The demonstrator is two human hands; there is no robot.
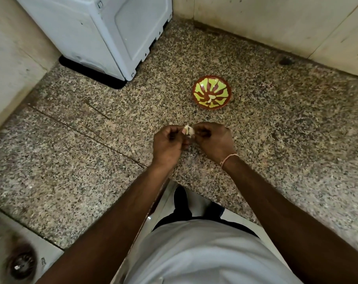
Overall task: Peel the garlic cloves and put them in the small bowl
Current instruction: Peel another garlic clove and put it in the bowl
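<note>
Nearest the lens: pale shirt front, with both forearms reaching forward from it over the speckled stone counter.

Item 1, left hand: fingers curled inward, thumb and fingertips pinching the garlic clove from its left side. I log it as gripping.

Item 2, right hand: fingers likewise curled, pinching the same clove from its right side. A thin thread band sits on that wrist. I log it as gripping too.

Item 3, garlic clove: held between the two hands, above the counter, not touching it. A flake of white skin sticks up at its top. Its long axis I cannot tell; too little of it shows between the fingers.

Item 4, small bowl: red-brown with yellow-green pattern, standing on the counter beyond the hands and a little to the right. One pale piece, probably a peeled clove, lies at its bottom.

Relation that matters: the bowl lies forward and rightward of the clove, apart from both hands, and the right hand is the nearer of the two. I judge the peeling as not finished, and the drop, once it comes, as a short forward reach best made by the right hand.

Item 5, white appliance: far left corner, well apart from the work.

Item 6, sink drain: lower left, blurred.
</note>
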